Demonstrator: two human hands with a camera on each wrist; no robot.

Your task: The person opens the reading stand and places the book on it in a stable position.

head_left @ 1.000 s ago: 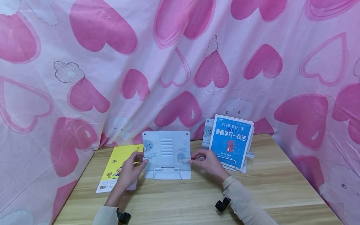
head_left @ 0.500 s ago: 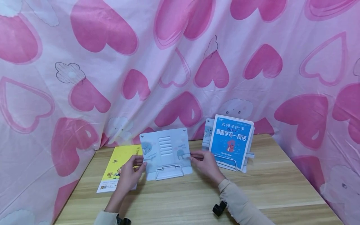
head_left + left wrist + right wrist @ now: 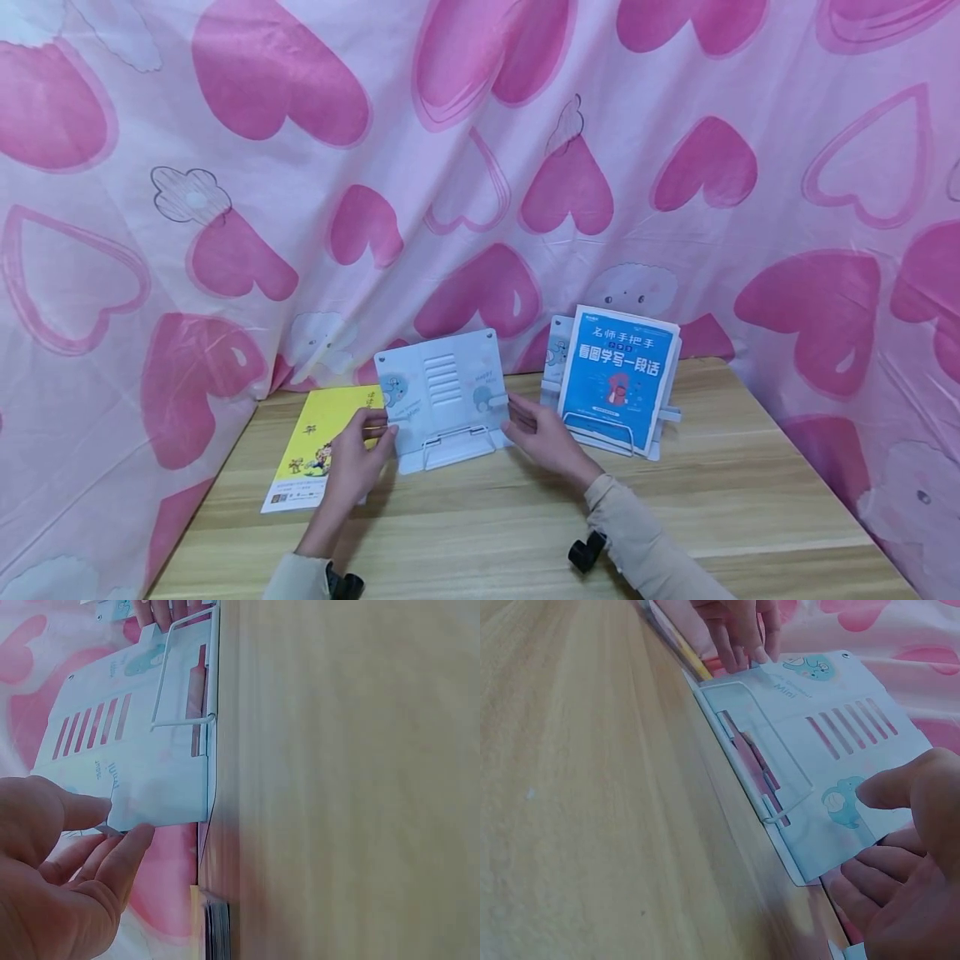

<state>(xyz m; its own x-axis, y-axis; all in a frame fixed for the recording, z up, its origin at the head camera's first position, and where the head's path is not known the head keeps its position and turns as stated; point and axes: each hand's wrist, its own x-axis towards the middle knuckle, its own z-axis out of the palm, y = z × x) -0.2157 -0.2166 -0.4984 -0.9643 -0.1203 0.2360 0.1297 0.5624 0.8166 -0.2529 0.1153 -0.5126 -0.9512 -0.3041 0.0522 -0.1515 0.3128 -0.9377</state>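
Note:
A pale blue metal book stand (image 3: 468, 358) with slots, elephant prints and a white wire holder (image 3: 456, 448) stands tilted back on the table. At its left edge, my left hand (image 3: 356, 458) pinches the small side tab between thumb and fingers; the left wrist view shows the thumb (image 3: 88, 811) in front of the panel. My right hand (image 3: 551, 437) grips the opposite edge. In the right wrist view its thumb (image 3: 889, 787) lies over the front by an elephant print, with the other fingers partly hidden at the edge.
Left of the stand, a yellow book (image 3: 330, 417) lies on the wooden table (image 3: 480, 533), partly behind my left hand. At right, a blue book (image 3: 618, 375) leans on a similar stand (image 3: 555, 358). A pink heart-patterned cloth (image 3: 480, 208) hangs behind.
Both hands have turned the stand: its right side has swung away from me and its front now faces obliquely to the right. The two books have stayed in place.

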